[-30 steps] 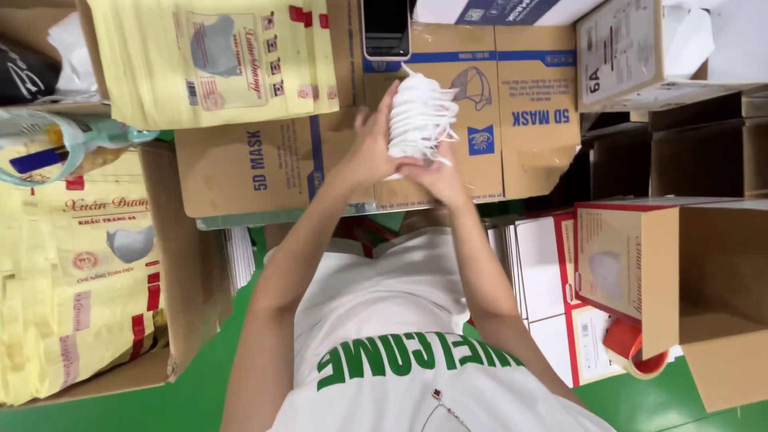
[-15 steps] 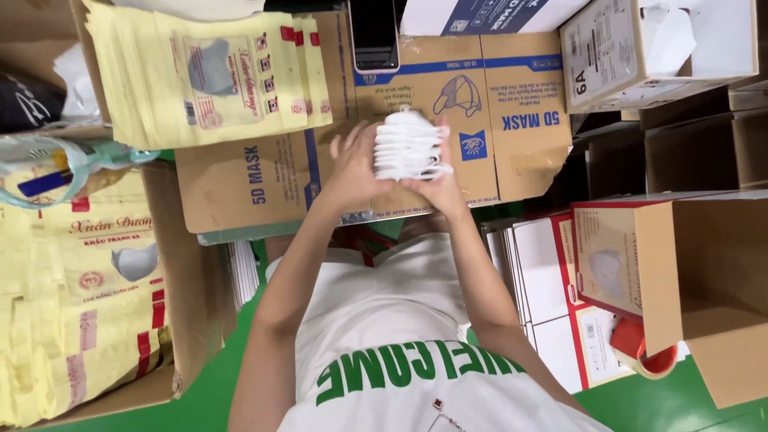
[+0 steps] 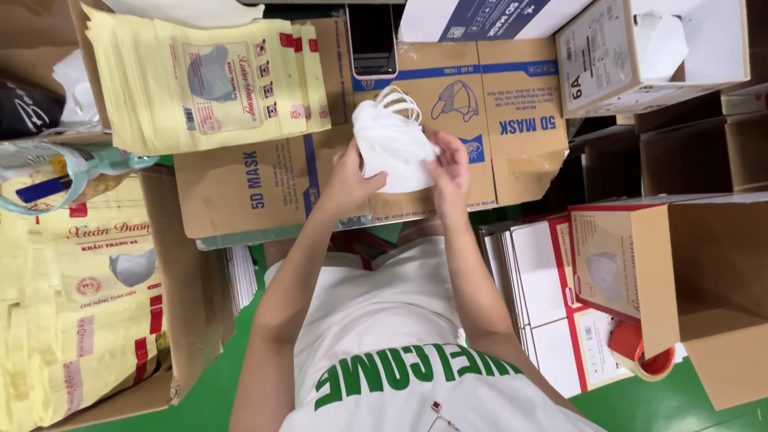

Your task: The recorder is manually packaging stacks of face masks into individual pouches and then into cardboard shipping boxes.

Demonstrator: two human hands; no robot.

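Both hands hold a stack of white masks (image 3: 394, 148) up over a flattened brown cardboard box (image 3: 264, 188) that lies across the work area. The view is turned round, so the person's own left hand (image 3: 350, 182) shows on the left of the picture and the right hand (image 3: 450, 170) on the right. The left hand is closed on the lower left edge of the stack, thumb on the front. The right hand pinches the right edge, its fingers curled round the masks. The ear loops (image 3: 394, 99) stick out at the far end of the stack, away from the body.

Just beyond the loops a dark phone (image 3: 373, 38) lies at the far edge of the cardboard. At the box's far left corner a sheaf of yellow packets (image 3: 204, 76) rests fanned out, partly over the cardboard. More yellow packets (image 3: 72, 304) fill an open carton at the left edge of the view. To the right stands an open brown carton (image 3: 712, 288) with a red-edged box (image 3: 608, 260) leaning at its side. Flat white cards (image 3: 540, 276) are stacked beside it. A red tape roll (image 3: 636, 352) lies near the carton's near corner. The floor (image 3: 216, 392) below is green.
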